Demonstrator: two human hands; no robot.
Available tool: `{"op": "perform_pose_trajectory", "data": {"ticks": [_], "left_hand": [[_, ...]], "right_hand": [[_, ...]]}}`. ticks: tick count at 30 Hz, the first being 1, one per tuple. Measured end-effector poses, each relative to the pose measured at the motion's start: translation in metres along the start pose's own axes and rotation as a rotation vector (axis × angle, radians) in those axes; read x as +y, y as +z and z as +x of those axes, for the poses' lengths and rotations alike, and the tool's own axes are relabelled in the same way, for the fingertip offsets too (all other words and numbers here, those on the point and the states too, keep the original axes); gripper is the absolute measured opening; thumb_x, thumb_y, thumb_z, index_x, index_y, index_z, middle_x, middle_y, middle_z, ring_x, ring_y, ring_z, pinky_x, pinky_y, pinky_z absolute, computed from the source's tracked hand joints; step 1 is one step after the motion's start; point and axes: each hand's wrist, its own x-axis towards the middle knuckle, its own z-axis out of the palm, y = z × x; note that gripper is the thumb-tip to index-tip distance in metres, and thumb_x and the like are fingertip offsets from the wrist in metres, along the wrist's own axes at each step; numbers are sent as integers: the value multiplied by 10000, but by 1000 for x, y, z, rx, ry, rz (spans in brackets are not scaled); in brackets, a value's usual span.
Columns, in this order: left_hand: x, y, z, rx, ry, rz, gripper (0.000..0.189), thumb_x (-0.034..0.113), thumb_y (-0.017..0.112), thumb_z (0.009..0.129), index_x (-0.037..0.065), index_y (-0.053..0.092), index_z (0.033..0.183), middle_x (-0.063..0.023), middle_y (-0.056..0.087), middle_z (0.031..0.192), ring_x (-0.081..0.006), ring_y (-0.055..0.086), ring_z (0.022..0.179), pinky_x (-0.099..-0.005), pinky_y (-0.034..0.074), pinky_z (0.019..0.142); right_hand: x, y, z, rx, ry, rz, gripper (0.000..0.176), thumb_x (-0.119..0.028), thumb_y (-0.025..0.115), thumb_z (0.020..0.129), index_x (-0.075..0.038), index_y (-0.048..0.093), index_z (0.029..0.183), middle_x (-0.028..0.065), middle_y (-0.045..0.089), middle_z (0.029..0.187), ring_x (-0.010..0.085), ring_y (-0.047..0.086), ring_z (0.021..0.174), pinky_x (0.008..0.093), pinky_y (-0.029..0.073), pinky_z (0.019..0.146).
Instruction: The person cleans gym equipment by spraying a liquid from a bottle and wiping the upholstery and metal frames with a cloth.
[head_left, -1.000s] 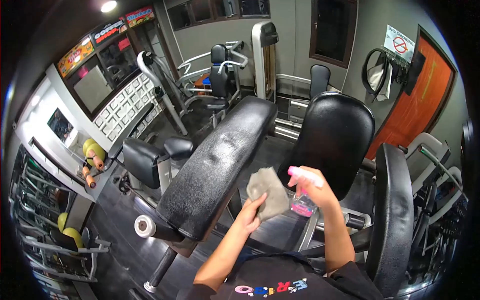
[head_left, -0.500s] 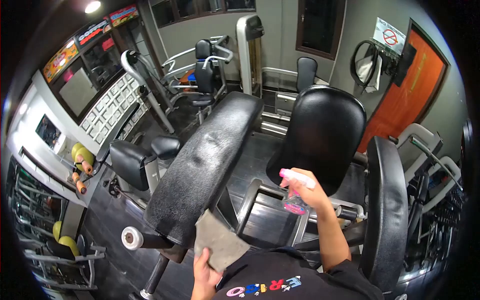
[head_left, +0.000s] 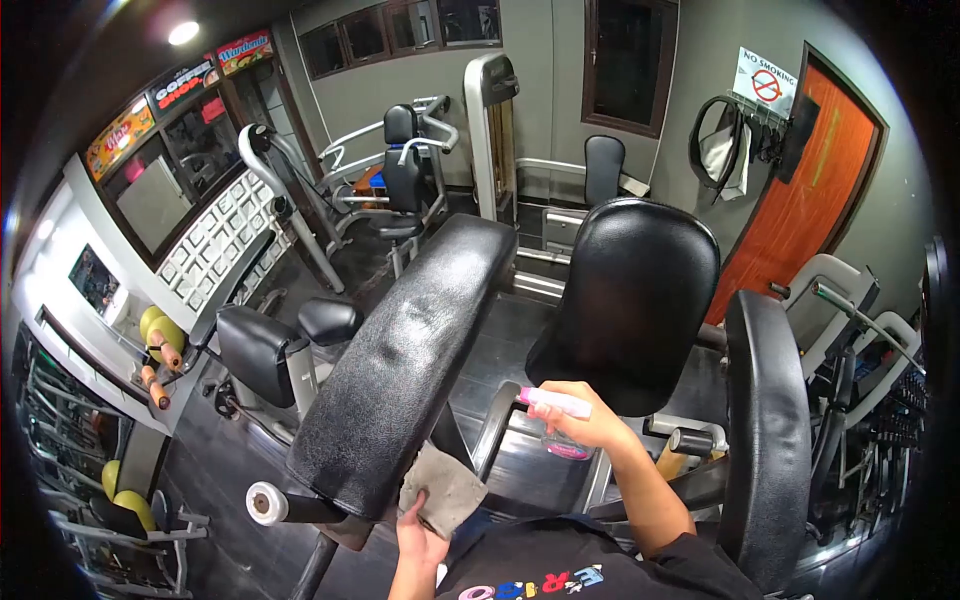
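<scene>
My right hand (head_left: 582, 415) is wrapped round a spray bottle (head_left: 568, 447) with a pink and white trigger head, its nozzle pointing left. My left hand (head_left: 420, 535) grips a grey cloth (head_left: 443, 489) by its lower left part. The cloth is beside the lower end of a long black padded bench (head_left: 405, 350); whether they touch I cannot tell. Right of the bench stands a rounded black seat pad (head_left: 640, 290), just beyond the spray bottle. Another long black pad (head_left: 768, 420) is at the right.
A round white-capped bar end (head_left: 267, 503) sticks out at the bench's lower left. Metal frame bars (head_left: 495, 425) run between the pads. Further off are a weight machine (head_left: 490, 130), a smaller black seat (head_left: 255, 350) and an orange door (head_left: 810, 190).
My right hand has moved left and down with the spray bottle. My left hand and the cloth have shifted slightly, and the cloth looks more bunched. The view has tilted up a little.
</scene>
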Motion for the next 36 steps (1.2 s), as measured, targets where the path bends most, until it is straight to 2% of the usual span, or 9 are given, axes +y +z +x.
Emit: {"op": "perform_pose_trajectory", "data": {"ticks": [5,9,22,24,25,26,29,34,36], "left_hand": [[-28,8,63,38,-258,80,431,240,490,958,27,475,1332,-141,557,1321,-315,529,1230,-501,406,1053],[-48,49,124,70,-325,83,461,293,499,971,26,460,1345,-119,549,1341,-279,528,1235,-459,414,1043],[-73,136,201,-106,-23,212,367,206,544,964,-1,543,1267,-106,581,1282,-202,559,1173,-346,408,1020],[-79,153,197,-191,207,337,357,160,533,967,-23,539,1272,-111,580,1282,-195,556,1165,-333,405,1008],[-80,162,196,-230,287,371,373,137,506,975,-52,513,1297,-135,577,1288,-217,543,1191,-334,388,1025],[-84,168,202,-228,285,368,373,137,506,975,-52,513,1297,-135,577,1288,-217,543,1191,-334,388,1025],[-92,194,221,-294,714,584,376,97,499,965,-78,498,1297,-190,551,1315,-272,507,1245,-356,353,1060],[-82,247,260,-616,1382,1117,423,-11,510,771,-50,580,1186,-247,580,1234,-362,516,1224,-477,331,1077],[-96,231,308,-697,1249,1325,349,125,534,730,-54,640,1009,-219,646,1099,-346,571,1139,-467,374,1026]], "right_hand": [[9,-6,-1,334,-37,-106,255,-268,630,903,-14,640,890,23,600,710,80,570,624,266,451,560],[3,-16,21,567,5,-361,369,-385,614,907,-24,635,830,111,612,708,248,614,622,351,475,606],[-14,-37,65,664,49,-948,449,-451,590,888,-44,635,704,177,635,666,389,647,683,443,502,611],[-19,-48,51,623,68,-765,425,-423,610,886,-30,631,725,192,614,660,384,630,642,422,478,581],[-22,-56,43,597,63,-731,353,-330,630,907,-21,615,737,96,563,589,176,556,527,323,476,544],[-4,-70,38,583,48,-552,385,-369,628,897,-11,622,754,149,585,607,246,583,528,354,467,540],[-18,-92,24,419,91,-220,295,-287,635,912,5,667,886,18,635,709,62,565,585,223,486,542],[-8,-104,23,376,59,-133,290,-272,622,917,15,664,918,37,651,748,73,570,571,235,489,541],[-5,-107,22,363,62,-102,275,-252,608,919,17,660,935,40,652,756,75,567,571,235,486,539]]}}
